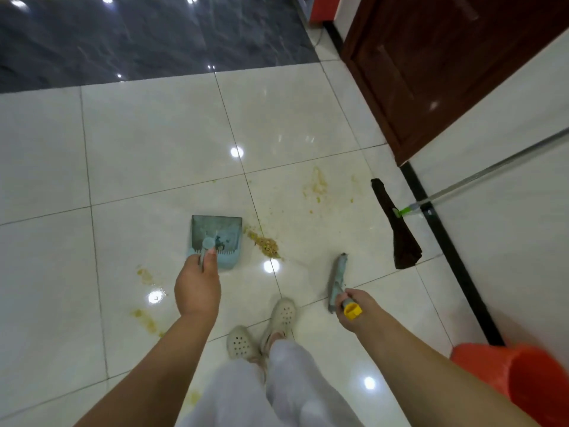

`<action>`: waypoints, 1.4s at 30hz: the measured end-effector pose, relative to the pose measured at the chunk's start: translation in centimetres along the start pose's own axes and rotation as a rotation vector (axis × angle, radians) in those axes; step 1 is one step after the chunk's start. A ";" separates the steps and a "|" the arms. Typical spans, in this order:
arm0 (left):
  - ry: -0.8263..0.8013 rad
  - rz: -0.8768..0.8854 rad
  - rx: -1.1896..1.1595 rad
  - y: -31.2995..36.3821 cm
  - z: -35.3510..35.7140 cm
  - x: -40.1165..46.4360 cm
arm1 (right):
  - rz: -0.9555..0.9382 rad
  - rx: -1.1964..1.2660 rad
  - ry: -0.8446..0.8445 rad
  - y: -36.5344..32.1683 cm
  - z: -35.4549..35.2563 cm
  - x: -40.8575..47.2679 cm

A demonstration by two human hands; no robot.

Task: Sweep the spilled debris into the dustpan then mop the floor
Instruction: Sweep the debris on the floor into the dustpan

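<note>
My left hand (197, 288) grips the upright handle of a light blue dustpan (215, 238) that stands on the white tiled floor (154, 149). A heap of yellowish crumbs (266, 243) lies just right of the pan's mouth. My right hand (354, 309) holds the yellow-capped handle of a broom; its blue-grey head (337, 280) hangs near the floor, right of the heap. More yellow smears (318, 186) spread further back, and others (144, 275) lie left of my left arm. A flat mop (397, 226) with a dark brown pad leans against the right wall.
An orange bucket (523, 380) stands at the lower right by the wall. A dark brown door (431, 72) is at the upper right, with a black skirting strip (446, 241) below the wall. Dark glossy tiles (138, 35) fill the far floor. My feet in pale shoes (261, 331) are below.
</note>
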State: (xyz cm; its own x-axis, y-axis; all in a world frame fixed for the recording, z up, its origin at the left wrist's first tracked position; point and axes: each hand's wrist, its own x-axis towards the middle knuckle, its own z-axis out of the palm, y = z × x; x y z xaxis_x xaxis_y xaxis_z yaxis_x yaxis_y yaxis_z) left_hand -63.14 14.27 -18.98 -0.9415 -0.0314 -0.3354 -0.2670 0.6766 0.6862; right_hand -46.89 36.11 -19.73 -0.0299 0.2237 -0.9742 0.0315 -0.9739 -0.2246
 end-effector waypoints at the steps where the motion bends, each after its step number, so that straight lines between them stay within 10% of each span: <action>1: 0.005 -0.001 0.012 -0.1 0.0 0.2 | 0.010 -0.024 -0.010 0.4 1.0 0.5; 18: 0.125 -0.078 0.006 0.6 0.7 1.9 | 0.155 -0.196 -0.272 3.3 16.0 0.8; 42: 0.144 -0.107 0.046 5.8 4.1 5.3 | 0.082 -0.431 -0.166 -6.1 18.8 3.1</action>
State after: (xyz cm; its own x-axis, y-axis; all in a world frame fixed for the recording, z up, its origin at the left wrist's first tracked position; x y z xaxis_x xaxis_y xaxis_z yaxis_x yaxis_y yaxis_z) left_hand -68.78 21.02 -19.45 -0.9289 -0.2077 -0.3066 -0.3605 0.6963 0.6206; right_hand -65.95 42.02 -20.97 -0.1680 0.1038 -0.9803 0.4515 -0.8759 -0.1701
